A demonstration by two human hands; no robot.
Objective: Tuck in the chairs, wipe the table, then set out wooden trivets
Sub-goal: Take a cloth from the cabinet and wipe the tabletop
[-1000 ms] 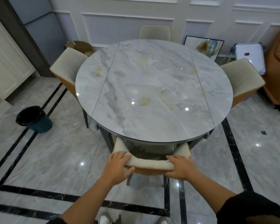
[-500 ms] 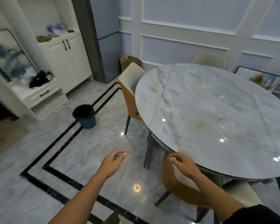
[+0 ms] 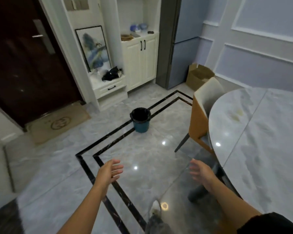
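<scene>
The round marble table (image 3: 260, 141) fills the right side of the head view, with yellowish stains on its top. One chair (image 3: 201, 115), cream seat with an orange back, stands at the table's left edge, partly under it. My left hand (image 3: 109, 171) and my right hand (image 3: 200, 172) hover over the floor, palms facing each other, fingers relaxed and holding nothing. The right hand is just left of the table's near edge. On the white cabinet (image 3: 139, 56) lies a round woven-looking item (image 3: 126, 37); what it is I cannot tell.
A blue bin (image 3: 140, 119) with a black liner stands on the tiled floor ahead. Behind it are the cabinet, a framed picture (image 3: 93, 48), a grey fridge (image 3: 178, 43) and a cardboard box (image 3: 200, 76). A dark door (image 3: 24, 56) and mat (image 3: 57, 122) lie left.
My hands let go of the near chair's back. My view swung left away from the table toward the cabinet and door; both hands now hang free over the floor.
</scene>
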